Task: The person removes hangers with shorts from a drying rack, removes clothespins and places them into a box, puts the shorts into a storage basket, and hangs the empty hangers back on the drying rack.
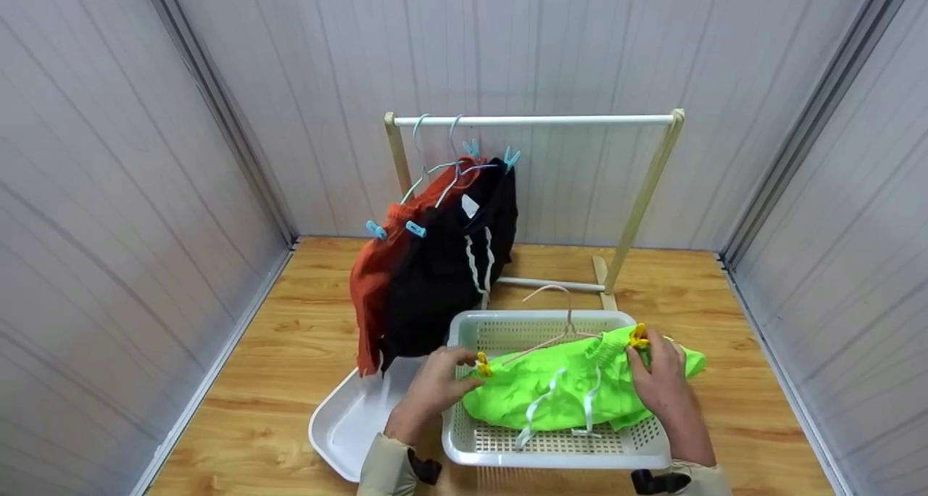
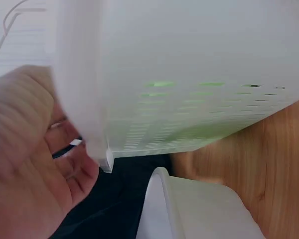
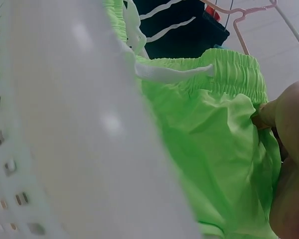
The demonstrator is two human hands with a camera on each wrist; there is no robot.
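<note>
Bright green shorts (image 1: 551,391) with white drawstrings lie across a white perforated basket (image 1: 554,458). A pink hanger (image 1: 569,320) runs along their waistband, its hook pointing up. One yellow clothespin (image 1: 483,365) sits at the waistband's left end, another yellow clothespin (image 1: 638,335) at the right. My left hand (image 1: 438,383) holds the left end of the shorts beside its clothespin; the basket hides those fingertips in the left wrist view. With thumb and fingers, my right hand (image 1: 663,373) pinches the right end of the waistband, touching the clothespin there.
Behind the basket stands a rack with a white rail (image 1: 536,120). Orange shorts (image 1: 370,286) and black shorts (image 1: 435,286) hang at its left on hangers with blue clothespins (image 1: 416,229). A white tub (image 1: 355,423) stands left of the basket on the wooden surface (image 1: 239,423).
</note>
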